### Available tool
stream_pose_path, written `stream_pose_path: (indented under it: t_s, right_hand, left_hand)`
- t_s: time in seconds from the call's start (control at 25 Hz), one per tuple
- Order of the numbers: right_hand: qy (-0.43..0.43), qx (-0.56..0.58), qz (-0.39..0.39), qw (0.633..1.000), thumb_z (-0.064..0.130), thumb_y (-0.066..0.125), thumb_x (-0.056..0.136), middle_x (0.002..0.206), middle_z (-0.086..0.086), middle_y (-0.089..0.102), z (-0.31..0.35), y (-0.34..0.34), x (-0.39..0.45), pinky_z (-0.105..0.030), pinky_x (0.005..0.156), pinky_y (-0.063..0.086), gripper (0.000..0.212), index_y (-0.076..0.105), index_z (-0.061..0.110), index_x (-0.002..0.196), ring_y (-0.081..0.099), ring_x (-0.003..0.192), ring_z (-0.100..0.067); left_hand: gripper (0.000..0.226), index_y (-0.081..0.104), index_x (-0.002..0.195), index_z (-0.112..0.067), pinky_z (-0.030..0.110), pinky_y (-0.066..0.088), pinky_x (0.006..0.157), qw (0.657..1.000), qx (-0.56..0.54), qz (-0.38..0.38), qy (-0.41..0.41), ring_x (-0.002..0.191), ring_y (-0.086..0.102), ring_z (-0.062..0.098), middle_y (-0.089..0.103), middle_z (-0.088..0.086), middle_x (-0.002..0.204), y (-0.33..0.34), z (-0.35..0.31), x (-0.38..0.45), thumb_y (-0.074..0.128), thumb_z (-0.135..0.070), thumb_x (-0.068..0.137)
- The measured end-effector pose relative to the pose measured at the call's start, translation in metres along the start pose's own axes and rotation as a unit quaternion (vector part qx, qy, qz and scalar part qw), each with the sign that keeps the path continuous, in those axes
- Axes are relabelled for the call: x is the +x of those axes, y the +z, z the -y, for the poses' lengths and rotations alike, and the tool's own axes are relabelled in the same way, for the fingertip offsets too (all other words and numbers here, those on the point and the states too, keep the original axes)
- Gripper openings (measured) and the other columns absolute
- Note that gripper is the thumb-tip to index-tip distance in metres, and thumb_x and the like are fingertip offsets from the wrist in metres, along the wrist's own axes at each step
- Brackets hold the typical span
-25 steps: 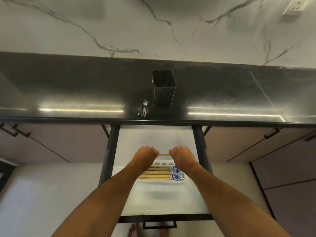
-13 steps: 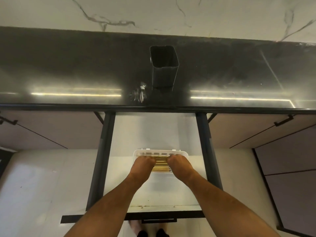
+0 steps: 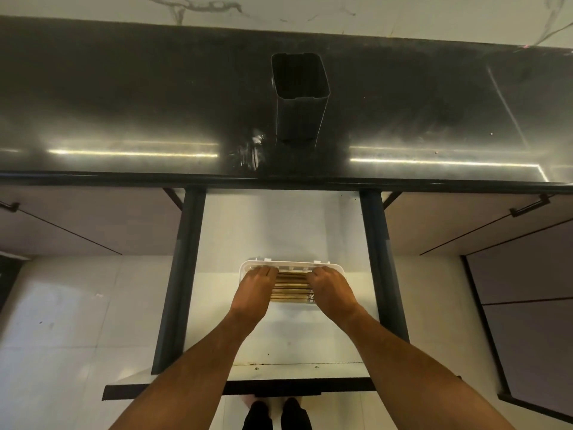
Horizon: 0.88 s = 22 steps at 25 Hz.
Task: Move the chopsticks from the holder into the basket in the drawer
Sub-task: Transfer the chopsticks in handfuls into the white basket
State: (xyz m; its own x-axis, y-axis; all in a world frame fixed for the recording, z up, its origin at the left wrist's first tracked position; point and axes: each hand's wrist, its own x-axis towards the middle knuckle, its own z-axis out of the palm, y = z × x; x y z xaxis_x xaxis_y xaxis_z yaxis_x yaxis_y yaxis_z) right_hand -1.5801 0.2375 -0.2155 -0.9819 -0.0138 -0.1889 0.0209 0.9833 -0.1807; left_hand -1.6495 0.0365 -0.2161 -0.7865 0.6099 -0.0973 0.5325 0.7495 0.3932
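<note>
The black square holder [image 3: 299,97] stands upright on the dark counter, and I see nothing inside it. Below it the drawer [image 3: 279,228] is pulled out, with a white basket [image 3: 288,264] on its pale floor. A row of wooden chopsticks [image 3: 291,288] lies crosswise in the basket. My left hand [image 3: 255,288] covers their left ends and my right hand [image 3: 331,288] covers their right ends. Both are palm-down, with fingers curled onto the sticks near the basket's far rim. The fingertips are hidden.
The glossy black counter [image 3: 124,103] runs across the whole view below a marble wall. Dark rails flank the drawer, and its front panel [image 3: 235,391] is nearest me. Closed cabinet doors with a bar handle [image 3: 530,206] sit on either side. My feet [image 3: 276,414] stand on the floor below.
Both hands went down from holding a chopstick above the basket to resting on the chopsticks inside it. The view tilted downward and closer.
</note>
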Motion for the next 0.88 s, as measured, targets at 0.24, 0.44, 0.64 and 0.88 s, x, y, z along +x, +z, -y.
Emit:
stream_pose_path:
  t_s: [0.24, 0.44, 0.64, 0.88]
  right_hand:
    - [0.357, 0.317, -0.26, 0.839, 0.032, 0.054, 0.102, 0.098, -0.008, 0.072, -0.015, -0.01, -0.015, -0.023, 0.071, 0.056, 0.029, 0.069, 0.008, 0.108, 0.07, 0.083, -0.02]
    - [0.506, 0.439, -0.177, 0.721, 0.036, 0.042, 0.108, 0.088, -0.013, 0.071, -0.019, -0.003, -0.007, -0.025, 0.056, 0.054, 0.046, 0.071, 0.001, 0.102, 0.066, 0.066, -0.017]
    - [0.49, 0.415, -0.159, 0.75, 0.039, 0.036, 0.109, 0.096, -0.015, 0.073, -0.004, -0.004, 0.0, -0.032, 0.071, 0.06, 0.049, 0.07, 0.004, 0.102, 0.068, 0.075, -0.021]
    - [0.455, 0.411, -0.142, 0.777, 0.039, 0.037, 0.109, 0.102, -0.017, 0.074, -0.008, -0.003, -0.004, -0.031, 0.07, 0.059, 0.047, 0.068, 0.003, 0.107, 0.068, 0.077, -0.021]
  left_hand:
    - [0.03, 0.055, 0.131, -0.028, 0.009, 0.053, 0.081, 0.889, -0.307, -0.168, -0.296, 0.097, 0.066, 0.014, 0.06, -0.012, 0.117, -0.008, 0.0, -0.004, 0.048, -0.042, 0.105]
    - [0.041, 0.07, 0.101, -0.011, 0.023, 0.051, 0.067, 0.835, -0.286, -0.16, -0.443, 0.072, 0.064, 0.017, 0.072, 0.008, 0.091, 0.002, 0.006, 0.004, 0.043, -0.042, 0.106]
    - [0.046, 0.072, 0.1, -0.005, 0.037, 0.058, 0.077, 0.819, -0.269, -0.138, -0.488, 0.072, 0.06, 0.019, 0.066, 0.007, 0.085, 0.001, 0.004, 0.009, 0.043, -0.041, 0.107]
    - [0.04, 0.071, 0.108, -0.006, 0.038, 0.059, 0.083, 0.834, -0.295, -0.134, -0.446, 0.078, 0.062, 0.019, 0.069, 0.007, 0.093, 0.001, 0.005, 0.002, 0.045, -0.038, 0.107]
